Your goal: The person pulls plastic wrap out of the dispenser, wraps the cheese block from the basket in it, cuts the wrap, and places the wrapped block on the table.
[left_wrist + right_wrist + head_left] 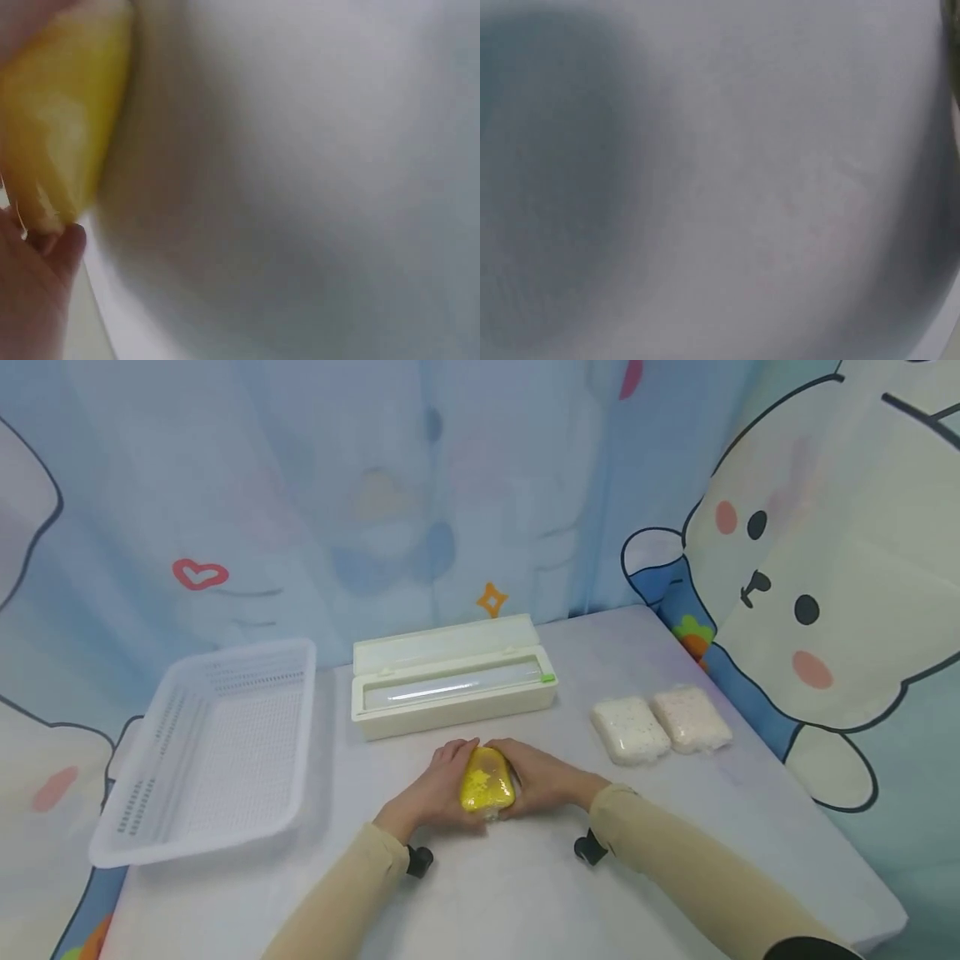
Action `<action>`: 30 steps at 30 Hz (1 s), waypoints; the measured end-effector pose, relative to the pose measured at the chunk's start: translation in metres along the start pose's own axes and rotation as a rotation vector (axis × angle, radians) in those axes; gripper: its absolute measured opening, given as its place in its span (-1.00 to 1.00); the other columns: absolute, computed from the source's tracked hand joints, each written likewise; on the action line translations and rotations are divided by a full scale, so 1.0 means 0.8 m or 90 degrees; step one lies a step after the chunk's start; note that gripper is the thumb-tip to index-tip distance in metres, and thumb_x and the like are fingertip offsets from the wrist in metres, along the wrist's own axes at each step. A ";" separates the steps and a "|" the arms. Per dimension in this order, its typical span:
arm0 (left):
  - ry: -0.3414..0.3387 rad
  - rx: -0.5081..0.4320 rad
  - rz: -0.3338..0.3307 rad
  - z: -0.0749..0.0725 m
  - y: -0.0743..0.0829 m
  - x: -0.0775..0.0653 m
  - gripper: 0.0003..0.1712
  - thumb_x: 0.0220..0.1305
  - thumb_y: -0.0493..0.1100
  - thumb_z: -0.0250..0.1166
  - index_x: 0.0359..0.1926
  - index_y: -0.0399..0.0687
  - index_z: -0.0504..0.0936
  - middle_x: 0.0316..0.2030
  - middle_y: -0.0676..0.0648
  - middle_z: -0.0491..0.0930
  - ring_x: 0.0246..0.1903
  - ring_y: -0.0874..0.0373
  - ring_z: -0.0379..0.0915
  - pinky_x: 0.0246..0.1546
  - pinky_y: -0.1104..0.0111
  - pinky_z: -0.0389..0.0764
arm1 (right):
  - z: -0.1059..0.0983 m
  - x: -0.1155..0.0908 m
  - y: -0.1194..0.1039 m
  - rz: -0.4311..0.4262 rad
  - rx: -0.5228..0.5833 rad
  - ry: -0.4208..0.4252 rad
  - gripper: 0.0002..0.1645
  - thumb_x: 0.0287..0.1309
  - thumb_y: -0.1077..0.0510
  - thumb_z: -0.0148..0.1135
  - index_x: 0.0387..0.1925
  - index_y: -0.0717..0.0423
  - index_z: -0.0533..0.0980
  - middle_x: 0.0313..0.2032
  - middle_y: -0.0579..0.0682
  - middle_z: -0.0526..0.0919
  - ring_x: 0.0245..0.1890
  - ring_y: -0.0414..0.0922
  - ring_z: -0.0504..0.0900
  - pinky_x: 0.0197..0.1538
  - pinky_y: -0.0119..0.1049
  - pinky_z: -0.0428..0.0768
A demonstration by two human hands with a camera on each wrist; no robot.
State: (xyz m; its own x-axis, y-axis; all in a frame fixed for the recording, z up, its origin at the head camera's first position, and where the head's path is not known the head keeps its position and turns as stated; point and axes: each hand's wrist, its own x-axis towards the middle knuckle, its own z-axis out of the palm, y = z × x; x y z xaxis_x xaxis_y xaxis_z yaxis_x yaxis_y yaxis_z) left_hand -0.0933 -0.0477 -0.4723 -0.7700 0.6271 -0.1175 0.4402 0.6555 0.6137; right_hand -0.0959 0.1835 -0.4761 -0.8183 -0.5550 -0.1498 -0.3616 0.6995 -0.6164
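Observation:
Both hands hold a yellow block [487,781] wrapped in clear, shiny film, just above or on the table in the head view. My left hand [441,787] grips its left side, and my right hand [542,777] grips its right side. Star-like yellow shapes show on its surface, and bunched film sticks out at the near end. Filling the upper left of the left wrist view is the same yellow block [64,120], with fingertips [69,247] touching its lower end. The right wrist view shows mostly blurred white tabletop.
Behind the hands stands a long cream film dispenser box [457,710], its lid [450,643] raised and a film roll [450,687] inside. A white plastic basket [300,752] is on the left. Two wrapped pale blocks, one white [630,731] and one pinkish [690,718], lie at right.

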 end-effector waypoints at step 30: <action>0.086 -0.033 0.006 0.000 -0.030 -0.027 0.23 -0.13 0.05 0.69 0.51 -0.19 0.26 0.48 -0.16 0.27 0.45 -0.11 0.29 0.45 0.04 0.38 | 0.001 -0.023 0.005 -0.029 -0.040 0.049 0.21 -0.08 -0.09 0.65 0.53 0.06 0.21 0.53 0.07 0.24 0.51 0.11 0.29 0.49 0.09 0.36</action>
State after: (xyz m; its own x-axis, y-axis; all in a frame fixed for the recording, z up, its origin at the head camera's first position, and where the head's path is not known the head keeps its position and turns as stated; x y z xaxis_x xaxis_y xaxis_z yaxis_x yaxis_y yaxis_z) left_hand -0.0871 -0.0774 -0.4846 -0.8222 0.5691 -0.0076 0.4264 0.6246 0.6543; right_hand -0.0822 0.1960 -0.4760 -0.8317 -0.5518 -0.0610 -0.4243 0.7026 -0.5712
